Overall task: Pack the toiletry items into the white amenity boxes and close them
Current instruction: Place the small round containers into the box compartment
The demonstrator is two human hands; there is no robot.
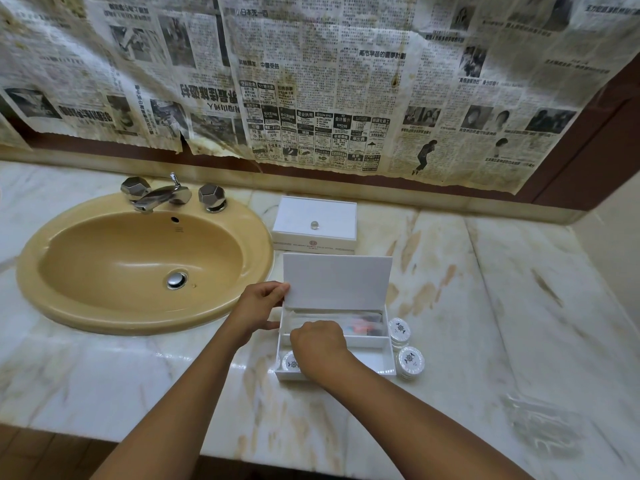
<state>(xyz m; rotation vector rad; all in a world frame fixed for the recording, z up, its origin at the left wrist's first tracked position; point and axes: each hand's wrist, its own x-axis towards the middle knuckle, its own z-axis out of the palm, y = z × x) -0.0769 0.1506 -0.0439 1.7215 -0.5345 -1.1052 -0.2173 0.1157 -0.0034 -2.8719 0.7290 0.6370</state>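
Note:
An open white amenity box [381, 367] sits on the marble counter, its lid [337, 282] raised. My left hand [258, 306] holds the lid's left edge, thumb on the box's left wall. My right hand [318, 348] reaches into the box, fingers curled over the front compartment; what they hold is hidden. Clear-wrapped items [360, 322] lie in the back compartment. A round white toiletry disc [290, 362] lies in the front compartment. Two more discs [399, 329] [410, 361] stand outside the box's right wall. Behind it stands a second white box [314, 225], closed, with a small knob.
A yellow sink [138, 265] with a chrome tap [162, 195] lies left of the boxes. Old newspaper [311, 81] covers the wall above the counter. Clear plastic wrapping [540, 424] lies at the counter's right front. The counter's front edge [242, 455] runs below my arms.

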